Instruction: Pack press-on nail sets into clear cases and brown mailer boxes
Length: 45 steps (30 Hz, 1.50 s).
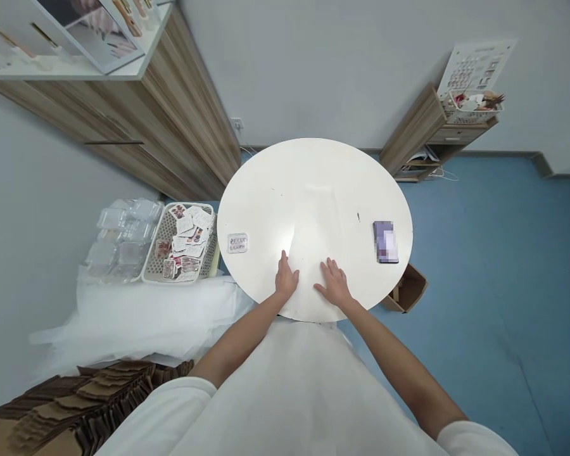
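My left hand [286, 277] rests near the front edge of the round white table [313, 155], forefinger stretched forward and thumb held apart. To its right, my right hand [334, 282] lies on the table with its fingers spread. Both hands touch what looks like a thin, pale sheet or film [317, 228], whose faint edges show ahead of them; I cannot tell its kind. At the table's left side sits a small clear plastic case [237, 242] with rows of small pinkish pieces inside. A phone [386, 242] with a blurred purple screen lies on the right side.
A white basket [147, 269] of printed cards and small packs stands left of the table, beside stacked clear plastic boxes [123, 234]. White sheets [156, 310] and folded brown cardboard [76, 405] lie nearer. A cardboard box [411, 288] is on the floor, right.
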### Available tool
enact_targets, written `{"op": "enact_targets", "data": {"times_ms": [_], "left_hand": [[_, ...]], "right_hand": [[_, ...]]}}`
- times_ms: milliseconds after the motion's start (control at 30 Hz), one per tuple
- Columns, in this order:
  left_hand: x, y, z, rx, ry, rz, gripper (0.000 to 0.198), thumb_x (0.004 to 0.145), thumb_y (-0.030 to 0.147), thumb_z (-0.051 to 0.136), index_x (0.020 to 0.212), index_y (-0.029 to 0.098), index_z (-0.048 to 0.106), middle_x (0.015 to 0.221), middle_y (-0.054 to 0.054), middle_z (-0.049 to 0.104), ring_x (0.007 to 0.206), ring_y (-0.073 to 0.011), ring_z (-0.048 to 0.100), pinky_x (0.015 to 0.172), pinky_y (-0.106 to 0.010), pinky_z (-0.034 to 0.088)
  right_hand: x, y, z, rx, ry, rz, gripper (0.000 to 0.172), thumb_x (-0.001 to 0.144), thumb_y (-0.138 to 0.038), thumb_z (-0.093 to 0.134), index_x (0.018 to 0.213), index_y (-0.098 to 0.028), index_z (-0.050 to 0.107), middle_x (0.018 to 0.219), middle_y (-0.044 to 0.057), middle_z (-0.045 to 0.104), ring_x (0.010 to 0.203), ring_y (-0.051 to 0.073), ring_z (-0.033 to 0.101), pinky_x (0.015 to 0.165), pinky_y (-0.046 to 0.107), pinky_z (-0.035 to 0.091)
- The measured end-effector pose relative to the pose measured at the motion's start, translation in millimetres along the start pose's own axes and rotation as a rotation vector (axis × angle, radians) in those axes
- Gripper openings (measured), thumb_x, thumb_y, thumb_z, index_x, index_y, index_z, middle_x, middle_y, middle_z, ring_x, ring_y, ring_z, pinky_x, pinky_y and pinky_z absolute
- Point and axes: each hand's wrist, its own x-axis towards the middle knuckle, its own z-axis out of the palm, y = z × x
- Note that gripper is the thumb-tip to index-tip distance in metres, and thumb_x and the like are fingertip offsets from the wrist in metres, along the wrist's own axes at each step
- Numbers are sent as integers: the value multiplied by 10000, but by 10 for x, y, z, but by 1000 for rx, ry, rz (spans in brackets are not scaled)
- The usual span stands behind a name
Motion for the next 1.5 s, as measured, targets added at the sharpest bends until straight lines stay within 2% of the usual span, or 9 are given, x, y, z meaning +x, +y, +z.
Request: {"op": "enact_targets", "data": {"times_ms": [100, 167, 267, 333, 633, 1133, 1333, 1400, 1500], "left_hand": [[-73, -49, -40, 140, 5, 38, 780, 772, 261, 500, 1386, 162, 30, 1388, -173, 272, 1225, -297, 355, 905, -422, 375], [-127, -98, -76, 267, 7, 133, 750, 769, 301, 508, 1381, 161, 97, 1419, -168, 222, 1273, -310, 274, 960, -452, 313], [-174, -166, -115, 438, -91, 329, 671, 768, 344, 508, 1358, 202, 220, 1441, -119, 212, 1322, -303, 158, 1018, -483, 203], [-173, -196, -122, 518, -160, 386, 636, 770, 351, 501, 1344, 213, 267, 1442, -102, 222, 1334, -303, 108, 1022, -504, 165], [-67, -190, -104, 606, -217, 372, 642, 793, 359, 456, 1367, 180, 232, 1460, -107, 159, 1340, -315, 32, 1010, -540, 119], [-59, -195, -87, 511, -212, 375, 647, 806, 356, 434, 1381, 182, 195, 1467, -109, 118, 1342, -311, 23, 1027, -533, 94], [-118, -300, -249, 396, -158, 330, 656, 823, 394, 414, 1392, 200, 149, 1472, -103, 91, 1345, -298, 28, 1032, -518, 106], [-113, -420, -397, 356, -94, 265, 660, 829, 419, 404, 1392, 198, 140, 1474, -111, 65, 1346, -290, 20, 1029, -519, 114], [-32, -674, -696, 244, 79, 130, 680, 828, 447, 403, 1391, 177, 134, 1473, -134, 33, 1347, -284, 14, 1033, -507, 130]], "right_hand": [[29, -11, 66, -86, -61, -4, 666, 813, -413, 421, 1381, -184, 160, 1479, 97, 64, 1352, 255, 40, 1050, 461, 119], [108, 23, 45, -122, -76, -37, 666, 814, -398, 430, 1384, -191, 156, 1482, 88, 37, 1353, 252, 25, 1054, 462, 96], [246, 78, -34, -155, -106, -104, 684, 804, -407, 451, 1384, -204, 152, 1482, 83, 18, 1352, 258, 7, 1051, 479, 75], [309, 105, -76, -169, -111, -132, 698, 803, -414, 452, 1388, -202, 135, 1482, 86, 9, 1351, 264, -2, 1048, 491, 65], [249, 233, -40, -216, -96, -113, 699, 820, -459, 396, 1394, -190, 101, 1481, 90, 7, 1350, 270, 6, 1043, 519, 77], [273, 200, -145, -200, -105, -113, 718, 800, -450, 409, 1391, -189, 95, 1481, 101, -11, 1348, 283, 15, 1030, 522, 88], [276, -68, -204, -112, 63, -100, 701, 802, -450, 402, 1386, -200, 107, 1480, 115, -27, 1345, 307, 24, 1015, 517, 138], [325, -274, -196, -42, 95, -119, 664, 808, -424, 397, 1379, -199, 144, 1478, 119, 27, 1344, 301, 60, 1009, 511, 173], [453, -661, -159, 112, 72, -183, 613, 810, -380, 402, 1361, -189, 212, 1466, 117, 122, 1335, 272, 136, 1012, 469, 233]]}}
